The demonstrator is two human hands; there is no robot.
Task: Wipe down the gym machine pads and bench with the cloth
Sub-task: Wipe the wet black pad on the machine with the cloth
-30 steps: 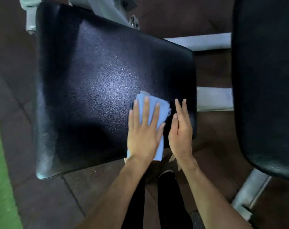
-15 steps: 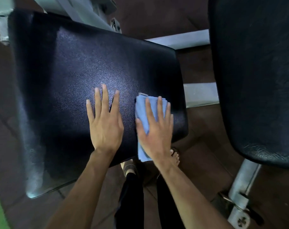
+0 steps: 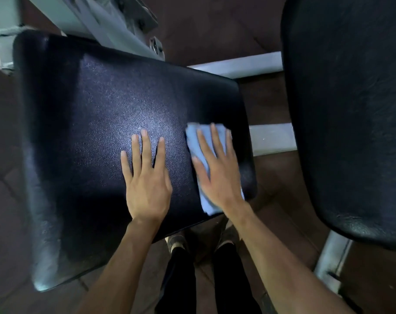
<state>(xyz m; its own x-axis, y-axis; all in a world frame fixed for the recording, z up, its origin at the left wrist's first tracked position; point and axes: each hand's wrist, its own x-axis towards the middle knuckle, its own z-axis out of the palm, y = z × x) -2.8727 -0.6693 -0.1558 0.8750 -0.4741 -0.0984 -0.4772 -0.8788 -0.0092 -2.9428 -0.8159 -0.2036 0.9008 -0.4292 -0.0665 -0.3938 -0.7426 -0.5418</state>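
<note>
Over the black seat pad (image 3: 97, 141), which fills the left and middle of my head view, I see both bare hands laid palm down; the pad's pebbled vinyl catches a bright sheen near its middle, just beyond the left fingertips; its near left corner looks scuffed and pale. My left hand (image 3: 147, 180) rests flat on the bare pad, fingers straight and slightly spread, holding nothing. My right hand (image 3: 217, 173) lies just beside it, toward the pad's right edge, fingers straight and pressed down on the folded blue cloth (image 3: 193, 138); that grip is an open-palmed press, not a pinch, and the hand looks a little blurred. I see the cloth flat on the pad under the palm; one end shows past the fingertips and the other juts out by the wrist at the pad's near edge. A second black pad (image 3: 351, 109) stands to the right, well apart from the hands, with a gap between the two pads. Pale grey frame bars (image 3: 235, 64) cross that gap, and more grey frame sits at the seat pad's far end; another grey post (image 3: 333, 257) runs down below the right pad. Below the forearms I see dark trouser legs (image 3: 181, 279) and feet on the brown tiled floor (image 3: 215, 26).
</note>
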